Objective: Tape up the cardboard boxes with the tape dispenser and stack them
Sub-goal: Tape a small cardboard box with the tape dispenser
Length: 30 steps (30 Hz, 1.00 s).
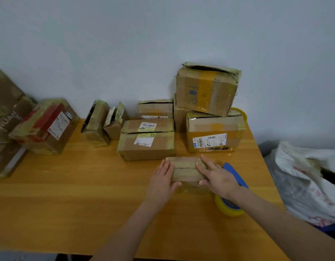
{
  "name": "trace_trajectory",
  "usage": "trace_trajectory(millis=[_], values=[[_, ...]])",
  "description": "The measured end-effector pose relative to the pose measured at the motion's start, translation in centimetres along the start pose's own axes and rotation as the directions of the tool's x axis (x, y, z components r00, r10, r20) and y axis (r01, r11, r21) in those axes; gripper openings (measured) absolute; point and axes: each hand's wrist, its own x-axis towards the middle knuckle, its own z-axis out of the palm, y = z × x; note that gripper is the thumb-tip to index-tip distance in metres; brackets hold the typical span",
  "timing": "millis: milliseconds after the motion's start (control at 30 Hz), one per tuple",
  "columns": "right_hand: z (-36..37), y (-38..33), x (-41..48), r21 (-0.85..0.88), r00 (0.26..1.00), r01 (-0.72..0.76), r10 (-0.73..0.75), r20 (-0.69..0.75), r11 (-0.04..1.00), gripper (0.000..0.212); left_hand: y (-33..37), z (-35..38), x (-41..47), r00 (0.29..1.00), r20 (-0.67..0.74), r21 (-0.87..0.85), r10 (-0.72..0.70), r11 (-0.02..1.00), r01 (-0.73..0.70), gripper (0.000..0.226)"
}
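At the near middle of the orange-brown wooden table (87,185) lies a small flat brown cardboard box (184,171), held between both hands. The left hand (163,179) lies with straight fingers along the box's left end, and the right hand (216,176) presses flat on its right end. Neither is closed round anything. A dark slit shows between the top flaps, so the seam looks unsealed.

The blue plastic tape dispenser with its yellow roll (232,171) lies just right of the box, partly under the right wrist. That wrist could nudge it toward the table's right edge.

If the pressure is uneven, the flaps may spring apart or the tape may wrinkle. At the far right, the tall stack's top box (208,89) sits tilted with a gaping lid. Anything set on it would probably slide off.
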Motion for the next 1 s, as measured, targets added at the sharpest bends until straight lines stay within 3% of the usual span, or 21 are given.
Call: trace_trajectory(millis=[100,300,400,500,567,633,733,833,900,1000], values=[[0.2,0.0,-0.1,-0.009,1.000,0.008,-0.008,-0.009,1.000,0.065,0.5,-0.3,-0.1,1.000,0.009,-0.044,-0.011,0.999,0.012,0.074],[0.6,0.3,-0.7,0.036,0.999,0.033,-0.032,-0.024,0.999,0.065,2.2,-0.4,-1.3,0.999,-0.017,0.047,-0.032,0.998,0.033,0.062],[-0.2,0.7,-0.5,0.132,0.998,0.061,-0.061,-0.009,0.989,0.062,2.5,-0.8,-1.1,0.999,-0.020,0.057,-0.046,0.997,0.047,0.057],[-1.6,1.9,-0.5,0.322,0.995,0.080,-0.054,-0.089,0.944,0.041,2.5,-0.6,-1.0,0.997,-0.031,0.012,-0.071,0.997,0.072,0.055],[-1.7,3.6,-0.8,0.425,0.979,-0.013,0.098,-0.180,0.905,0.035,2.5,-0.2,-1.1,0.995,-0.030,-0.015,-0.093,0.996,0.093,0.054],[-1.0,5.3,-1.4,0.415,0.939,-0.192,0.289,-0.187,0.890,0.048,2.5,0.0,-1.1,0.995,-0.031,-0.039,-0.095,0.995,0.094,0.054],[0.8,7.3,-2.2,0.235,0.886,-0.458,0.460,0.049,0.857,0.071,2.4,0.1,-1.0,0.995,-0.045,-0.058,-0.088,0.995,0.086,0.056],[2.5,8.4,-2.6,0.296,0.841,-0.536,0.472,0.263,0.790,0.043,2.1,0.3,-1.0,0.993,-0.062,-0.086,-0.105,0.991,0.100,0.059],[3.1,8.8,-2.6,0.349,0.833,-0.553,0.493,0.252,0.757,0.035,1.9,0.4,-1.0,0.992,-0.075,-0.106,-0.098,0.990,0.090,0.060],[2.9,9.2,-2.5,0.418,0.822,-0.568,0.520,0.233,0.710,0.039,1.5,0.6,-1.1,0.993,-0.086,-0.137,-0.076,0.989,0.064,0.060]])
